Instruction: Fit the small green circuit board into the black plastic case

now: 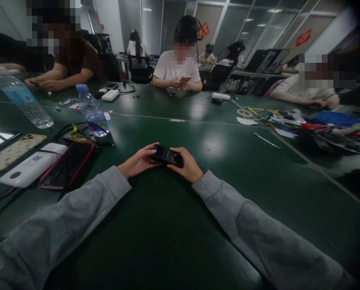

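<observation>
Device (164, 154) held by left hand (140, 161) and right hand (188, 165), both curled round its ends | wrench (266, 140) laid on bench (155, 225), far right

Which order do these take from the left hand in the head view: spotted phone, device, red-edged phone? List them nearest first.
1. Device: in the left hand, at its grip.
2. Red-edged phone: on the table to its left.
3. Spotted phone: farther left.
</observation>
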A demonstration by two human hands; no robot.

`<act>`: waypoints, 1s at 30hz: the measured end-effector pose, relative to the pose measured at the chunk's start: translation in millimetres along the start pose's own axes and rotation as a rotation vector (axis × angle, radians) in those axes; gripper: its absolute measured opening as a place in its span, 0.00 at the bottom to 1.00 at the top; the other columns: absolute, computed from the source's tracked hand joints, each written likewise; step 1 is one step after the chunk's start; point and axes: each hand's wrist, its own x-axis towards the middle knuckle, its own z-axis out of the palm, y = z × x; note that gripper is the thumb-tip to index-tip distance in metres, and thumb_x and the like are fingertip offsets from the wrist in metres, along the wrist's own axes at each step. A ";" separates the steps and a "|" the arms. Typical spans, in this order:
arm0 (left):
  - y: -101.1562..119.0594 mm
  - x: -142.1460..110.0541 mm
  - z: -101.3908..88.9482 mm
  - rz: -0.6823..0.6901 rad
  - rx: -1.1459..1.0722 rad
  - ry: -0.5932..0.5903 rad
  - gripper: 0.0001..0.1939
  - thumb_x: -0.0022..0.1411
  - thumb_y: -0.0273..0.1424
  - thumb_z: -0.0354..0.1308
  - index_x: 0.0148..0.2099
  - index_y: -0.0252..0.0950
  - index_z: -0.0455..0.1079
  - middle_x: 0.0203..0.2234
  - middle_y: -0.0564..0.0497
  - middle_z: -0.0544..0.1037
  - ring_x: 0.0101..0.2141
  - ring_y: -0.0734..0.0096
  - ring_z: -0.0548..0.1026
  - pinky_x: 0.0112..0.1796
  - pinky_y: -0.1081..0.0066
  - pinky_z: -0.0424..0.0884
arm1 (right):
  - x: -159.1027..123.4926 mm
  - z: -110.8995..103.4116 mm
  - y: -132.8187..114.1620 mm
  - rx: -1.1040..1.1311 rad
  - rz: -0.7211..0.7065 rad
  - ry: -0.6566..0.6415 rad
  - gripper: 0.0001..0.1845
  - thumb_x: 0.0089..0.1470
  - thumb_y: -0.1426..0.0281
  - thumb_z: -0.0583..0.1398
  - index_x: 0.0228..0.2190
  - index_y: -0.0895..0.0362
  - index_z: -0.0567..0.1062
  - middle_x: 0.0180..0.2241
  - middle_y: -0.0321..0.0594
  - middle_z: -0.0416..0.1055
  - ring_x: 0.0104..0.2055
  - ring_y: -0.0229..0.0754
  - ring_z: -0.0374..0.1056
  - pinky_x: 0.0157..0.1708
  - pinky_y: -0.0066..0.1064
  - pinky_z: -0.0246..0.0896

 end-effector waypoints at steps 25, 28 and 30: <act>3.6 -2.2 -0.1 -0.012 -0.034 0.018 0.31 0.60 0.27 0.61 0.64 0.39 0.60 0.53 0.41 0.71 0.52 0.57 0.71 0.57 0.54 0.64 | 3.2 1.5 -5.2 0.574 0.474 -0.040 0.29 0.53 0.51 0.62 0.50 0.53 0.66 0.45 0.45 0.71 0.48 0.49 0.70 0.52 0.49 0.64; 2.8 -2.2 -0.2 0.005 -0.036 0.013 0.30 0.60 0.27 0.60 0.64 0.38 0.61 0.52 0.41 0.72 0.51 0.58 0.72 0.57 0.54 0.63 | 4.6 -1.0 -5.5 0.657 0.547 -0.018 0.27 0.51 0.53 0.64 0.49 0.53 0.68 0.46 0.44 0.72 0.49 0.47 0.69 0.53 0.47 0.62; 2.4 -2.1 -0.4 0.008 -0.044 0.006 0.30 0.60 0.27 0.60 0.64 0.37 0.61 0.51 0.41 0.72 0.51 0.58 0.72 0.57 0.55 0.62 | 5.5 -2.5 -5.9 0.715 0.584 -0.007 0.28 0.50 0.54 0.65 0.49 0.53 0.69 0.46 0.44 0.72 0.49 0.46 0.69 0.53 0.45 0.62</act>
